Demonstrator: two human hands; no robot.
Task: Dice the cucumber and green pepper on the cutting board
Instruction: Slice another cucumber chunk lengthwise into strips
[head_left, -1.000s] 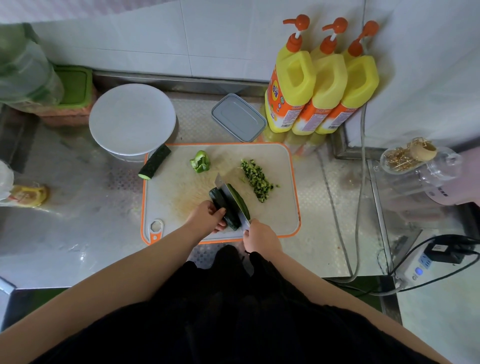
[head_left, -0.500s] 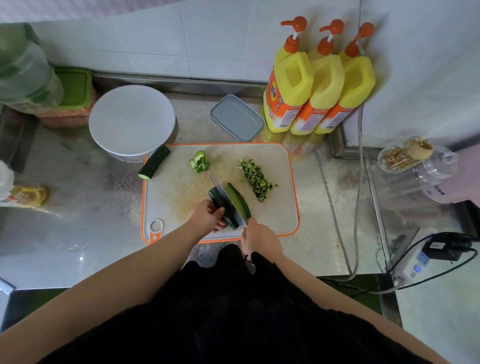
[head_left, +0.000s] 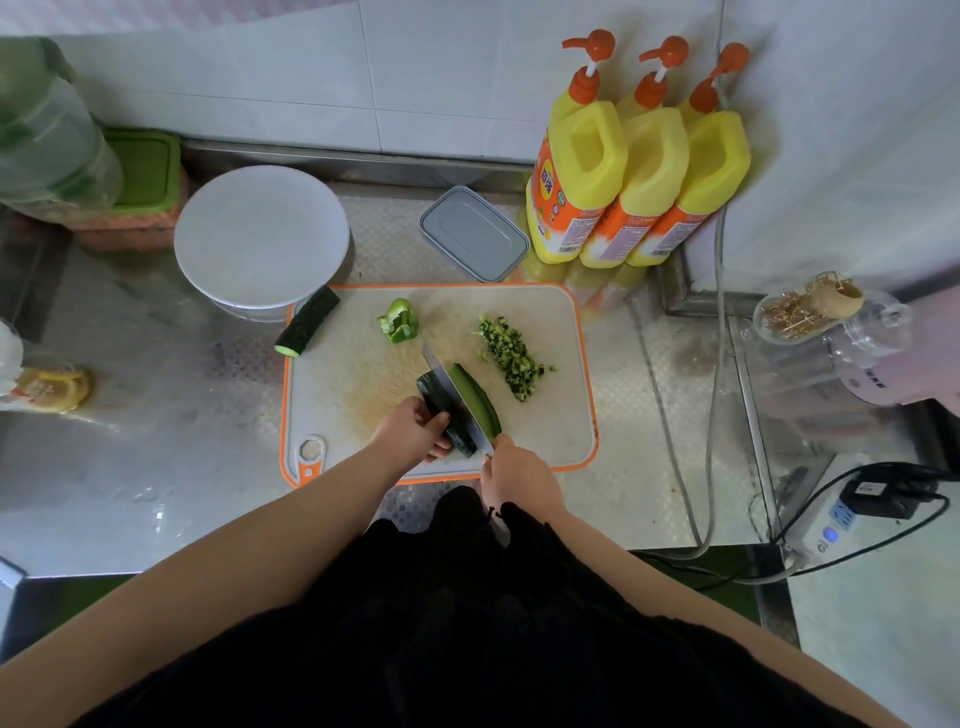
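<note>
**Knife deeper along the cucumber, slice leaning off to the right**

Since a second ago the knife (head_left: 457, 400) has drawn back toward the person, and a long slice (head_left: 475, 397) now lies clear of the blade on its right side, while the left hand has barely shifted.

The cucumber piece (head_left: 441, 410) lies near the front edge of the cutting board (head_left: 561, 415), pointing diagonally away from the person. The left hand (head_left: 415, 434) holds its near end: the fingers (head_left: 439, 420) curl over the dark skin from the left, fingertips touching the top of the piece just beside the blade. The right hand (head_left: 514, 475) grips the knife handle with fingers wrapped round it, the handle itself hidden; the blade stands in the cut between the main piece and the slice.

To the right on the board sits a pile of diced cucumber (head_left: 511, 356). Toward the back lies a chunk of green pepper (head_left: 399, 321). Another cucumber section (head_left: 307, 328) rests across the board's back left corner, its cut end over the tabletop (head_left: 156, 441).

Behind the board stand a white round lid (head_left: 260, 236), a grey lidded box (head_left: 472, 234) and three yellow pump bottles (head_left: 639, 171) against the wall.
</note>
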